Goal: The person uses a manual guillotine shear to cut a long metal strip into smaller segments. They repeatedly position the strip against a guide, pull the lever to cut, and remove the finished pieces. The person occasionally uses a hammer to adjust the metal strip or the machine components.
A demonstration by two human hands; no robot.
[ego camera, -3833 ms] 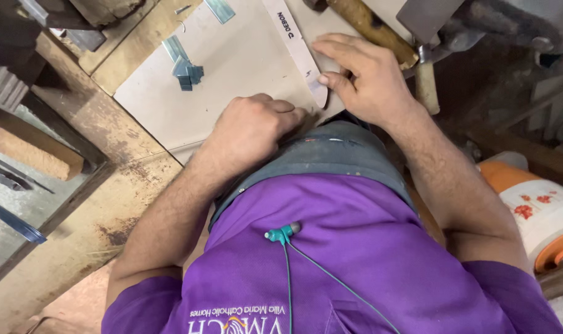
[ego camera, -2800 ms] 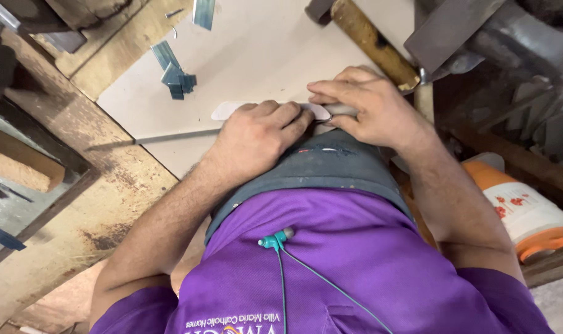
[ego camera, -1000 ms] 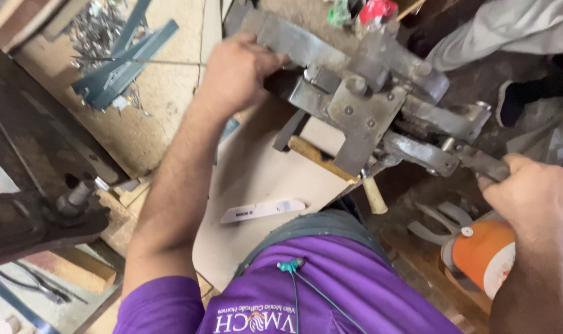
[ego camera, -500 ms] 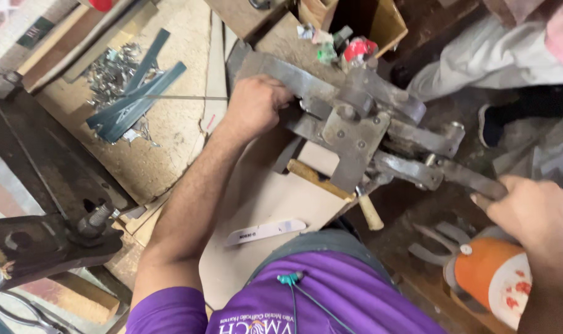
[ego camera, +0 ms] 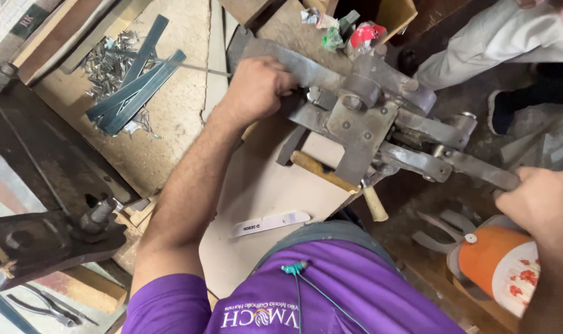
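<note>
An open cardboard box (ego camera: 393, 15) at the top edge holds crumpled green, red and white scraps (ego camera: 349, 34). Just below it, the left hand (ego camera: 256, 89) is closed around something at the grey steel lever press (ego camera: 362, 117); what it pinches is hidden. The right hand (ego camera: 541, 204) grips the press's long handle (ego camera: 479, 170) at its end. A white blade-shaped strip (ego camera: 270, 223) lies loose on the pale board (ego camera: 256, 185), near the bench edge. An orange container (ego camera: 498, 266) sits beneath the handle.
</note>
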